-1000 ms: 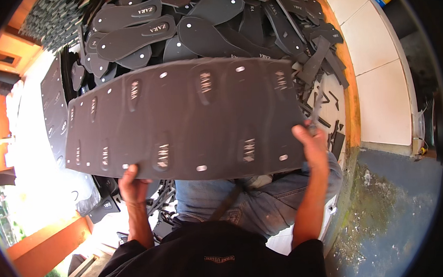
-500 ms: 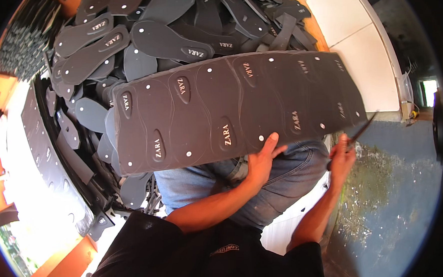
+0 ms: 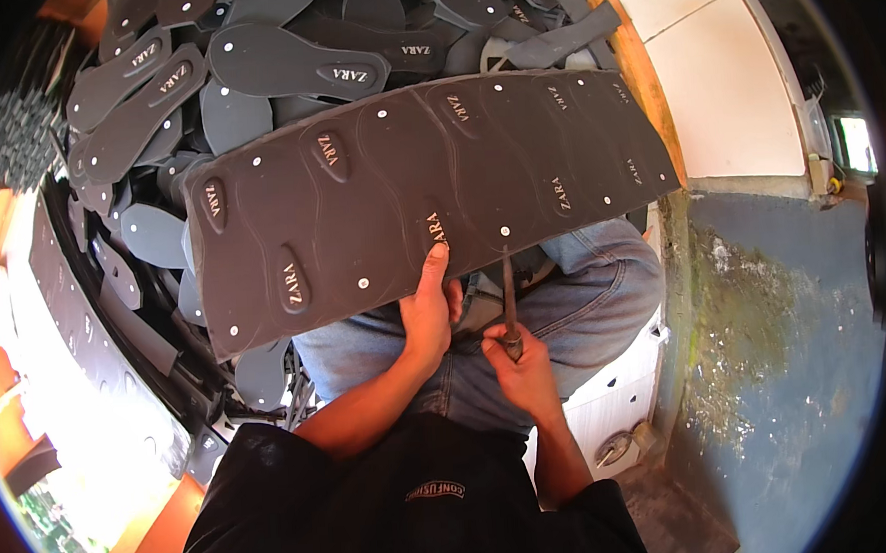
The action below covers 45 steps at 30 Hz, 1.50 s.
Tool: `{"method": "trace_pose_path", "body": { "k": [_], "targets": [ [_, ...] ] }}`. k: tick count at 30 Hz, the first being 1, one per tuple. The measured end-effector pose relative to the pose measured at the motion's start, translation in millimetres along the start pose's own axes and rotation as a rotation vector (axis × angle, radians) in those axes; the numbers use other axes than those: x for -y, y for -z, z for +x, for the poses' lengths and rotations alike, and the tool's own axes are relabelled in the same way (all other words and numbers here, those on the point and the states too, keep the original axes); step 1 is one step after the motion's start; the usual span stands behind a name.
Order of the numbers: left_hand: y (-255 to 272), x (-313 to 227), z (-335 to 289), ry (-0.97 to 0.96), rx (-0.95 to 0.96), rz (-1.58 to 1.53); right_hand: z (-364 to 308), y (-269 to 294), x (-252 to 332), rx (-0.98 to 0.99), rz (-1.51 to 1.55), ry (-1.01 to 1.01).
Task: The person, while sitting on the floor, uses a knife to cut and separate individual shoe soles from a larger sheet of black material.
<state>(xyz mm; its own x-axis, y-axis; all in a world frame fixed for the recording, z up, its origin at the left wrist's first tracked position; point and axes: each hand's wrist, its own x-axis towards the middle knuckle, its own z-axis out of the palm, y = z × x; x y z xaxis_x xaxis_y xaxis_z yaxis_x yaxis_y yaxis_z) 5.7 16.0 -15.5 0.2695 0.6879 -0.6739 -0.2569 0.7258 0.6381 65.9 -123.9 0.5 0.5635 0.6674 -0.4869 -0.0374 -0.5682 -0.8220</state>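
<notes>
Head view: the left hand [image 3: 428,312] pinches the dark embossed sheet [image 3: 423,187] at its six-o'clock edge, above the jeans [image 3: 595,304], while the right hand [image 3: 524,369] grips a knife-like tool [image 3: 511,308] pointing toward twelve (contact unclear), apparently positioned for a cut needing steady support

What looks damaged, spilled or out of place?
At right, the floor has a greenish-brown, pale-flecked patch, odd against the blue-grey around it; stain or wear, I can't tell. The dark sheet in the left hand shows no obvious tear.
</notes>
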Motion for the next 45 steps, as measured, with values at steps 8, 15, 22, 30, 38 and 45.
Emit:
{"method": "trace_pose_path", "body": {
  "k": [8,15,22,30,38,45],
  "targets": [
    [-12,-33,-21,0.069,-0.008,0.015,-1,-3,6,-0.009,-0.062,0.027],
    [-9,-31,-19,0.107,0.003,0.000,-2,-5,6,-0.015,-0.144,0.043],
    [-11,-32,-20,0.102,0.006,-0.012,1,-14,6,-0.082,-0.206,0.024],
    [-2,-28,-14,0.120,0.039,-0.016,16,-24,11,-0.077,-0.219,-0.063],
    [4,-25,-10,0.149,0.089,-0.020,36,-34,5,-0.085,-0.254,-0.075],
    [5,-24,-12,0.200,0.060,-0.026,59,-40,10,-0.030,-0.253,-0.109]
  ]
}}
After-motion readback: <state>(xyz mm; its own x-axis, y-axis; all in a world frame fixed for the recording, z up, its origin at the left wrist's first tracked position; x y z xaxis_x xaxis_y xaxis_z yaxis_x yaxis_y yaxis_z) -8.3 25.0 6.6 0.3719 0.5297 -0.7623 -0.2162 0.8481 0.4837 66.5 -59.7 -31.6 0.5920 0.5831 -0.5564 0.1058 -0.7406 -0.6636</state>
